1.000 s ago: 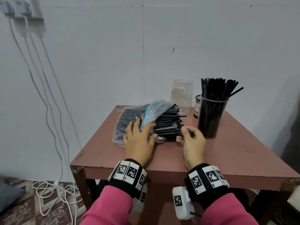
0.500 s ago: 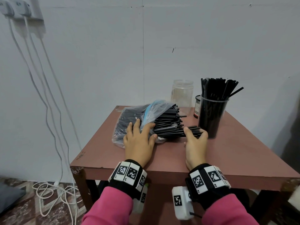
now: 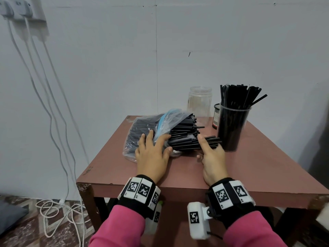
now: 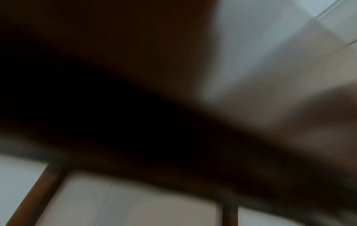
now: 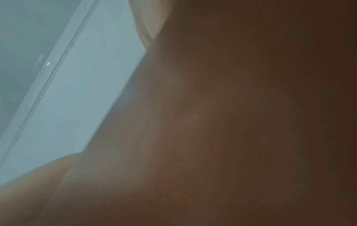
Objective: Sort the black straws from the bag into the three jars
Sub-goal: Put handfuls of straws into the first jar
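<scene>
The bag [image 3: 151, 132], at frame centre on the bench [image 3: 249, 168], is pressed flat by the spread left hand [image 3: 153, 154]. A few straws [image 3: 210, 141] are pinched by the right hand [image 3: 211, 155]; next, they must be drawn out and lifted to a jar [image 3: 199, 102].

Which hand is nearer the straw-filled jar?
Right. The right hand is just beside the straw-filled jar, touching pulled-out straws; the left hand presses the bag, farther away.

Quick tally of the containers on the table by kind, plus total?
Clear plastic bag of black straws: 1
Empty clear jar: 1
Clear cup full of black straws: 1
Black mesh holder, mostly hidden behind the cup: 1
Total: 4
</scene>
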Motion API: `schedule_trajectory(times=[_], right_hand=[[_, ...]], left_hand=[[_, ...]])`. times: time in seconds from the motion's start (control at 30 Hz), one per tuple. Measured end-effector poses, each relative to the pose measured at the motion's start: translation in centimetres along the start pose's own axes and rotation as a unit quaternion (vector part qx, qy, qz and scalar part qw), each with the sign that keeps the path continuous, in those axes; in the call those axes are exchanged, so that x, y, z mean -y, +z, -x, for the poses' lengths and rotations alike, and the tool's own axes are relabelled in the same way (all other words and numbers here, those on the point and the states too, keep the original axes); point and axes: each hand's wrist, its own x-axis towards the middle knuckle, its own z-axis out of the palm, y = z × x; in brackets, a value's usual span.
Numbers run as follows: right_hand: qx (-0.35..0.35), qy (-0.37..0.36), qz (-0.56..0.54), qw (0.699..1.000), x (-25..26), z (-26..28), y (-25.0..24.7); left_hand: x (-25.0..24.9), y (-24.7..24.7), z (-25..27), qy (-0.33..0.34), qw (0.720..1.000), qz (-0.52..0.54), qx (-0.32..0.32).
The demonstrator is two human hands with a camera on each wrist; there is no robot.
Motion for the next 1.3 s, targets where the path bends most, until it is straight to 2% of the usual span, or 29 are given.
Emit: schedule_trajectory(times=[0.07,0.17,0.23,0.37,0.47,0.53,0.63,0.7,0.77,0.87,0.97,1.13,1.3], right_hand=[[0.007,0.007,0.007,1.0,-0.1,0.1,0.0],[-0.065,0.009,-0.012,0.998,-0.1,-0.2,-0.3],[-0.082,0.015,-0.043,0.996,0.0,-0.2,-0.4],[-0.005,0.032,-0.029,0.999,0.3,0.3,0.1],[0.008,0.02,-0.029,0.999,0.3,0.5,0.3],[0.007,0.015,-0.031,0.999,0.3,0.5,0.3],[-0.021,0.015,-0.031,0.999,0.2,0.4,0.3],[-0.074,0.009,-0.032,0.997,0.0,0.2,0.0],[-0.116,-0.003,-0.049,0.992,0.0,0.0,-0.2],[-0.078,0.008,-0.087,0.993,0.4,0.2,-0.1],[-0.029,0.008,-0.049,0.998,0.5,0.7,0.2],[-0.108,-0.05,-0.043,0.992,1.4,0.9,-0.1],[-0.089,-0.1,0.002,0.991,4.6,1.3,-1.6]], left_hand=[[-0.1,-0.1,0.0,0.006,1.0,-0.008,0.013],[-0.2,-0.1,0.0,0.027,0.999,-0.011,0.033],[-0.3,-0.2,0.0,0.036,0.999,-0.004,0.033],[-0.5,-0.2,0.0,0.09,0.993,-0.074,0.028],[-0.3,0.3,0.2,0.172,0.98,-0.101,0.013],[0.0,0.9,0.2,0.202,0.971,-0.127,0.006],[-0.1,1.0,0.1,0.155,0.977,-0.146,0.016],[-0.2,0.9,0.0,0.105,0.985,-0.128,0.041],[-0.3,0.7,0.0,0.085,0.988,-0.118,0.05],[-0.5,0.6,0.1,0.081,0.988,-0.114,0.063],[-0.4,0.5,0.1,0.083,0.988,-0.116,0.066],[-0.4,0.3,0.1,0.077,0.988,-0.111,0.074],[-0.2,0.3,0.0,0.076,0.99,-0.093,0.067]])
